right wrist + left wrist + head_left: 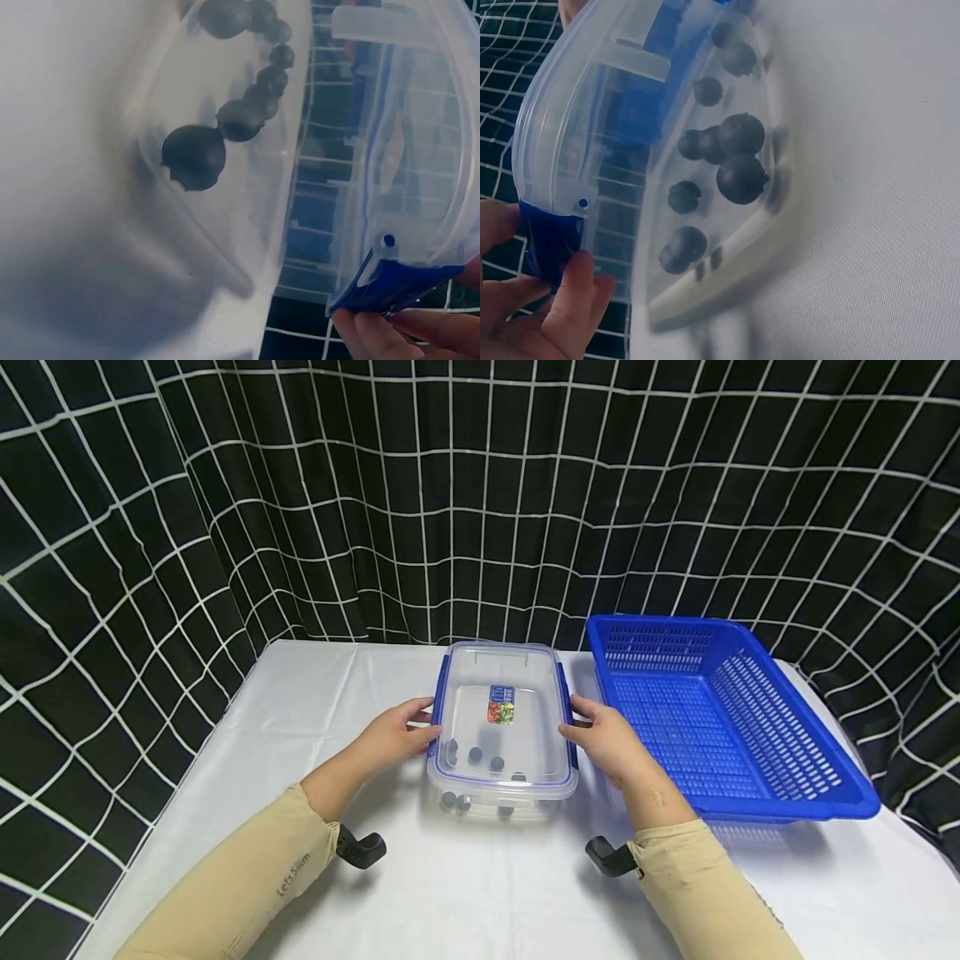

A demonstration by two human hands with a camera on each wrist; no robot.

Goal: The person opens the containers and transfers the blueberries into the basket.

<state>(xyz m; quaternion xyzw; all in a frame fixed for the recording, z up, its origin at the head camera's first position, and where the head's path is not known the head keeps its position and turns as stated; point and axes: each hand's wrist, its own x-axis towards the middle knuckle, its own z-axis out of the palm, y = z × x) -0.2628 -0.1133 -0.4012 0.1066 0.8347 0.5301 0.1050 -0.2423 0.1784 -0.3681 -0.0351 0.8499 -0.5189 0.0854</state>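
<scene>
A clear plastic food container (528, 735) with its lid on stands in the middle of the white table. Blue latches run along its two long sides, and a small colourful sticker (501, 705) is on the lid. Several dark round berries, which look like blueberries (741, 180), lie on its bottom. From the left, my left hand (392, 739) holds the left blue latch (551, 232) between thumb and fingers. My right hand (609, 742) pinches the right blue latch (405, 285) in the same way. Whether either latch is fastened, I cannot tell.
A blue plastic basket (795, 718) with slotted walls stands to the right of the container, close beside my right hand. White cloth covers the table (480, 893). Behind it and along the sides hangs a black curtain (495, 485) with a white grid.
</scene>
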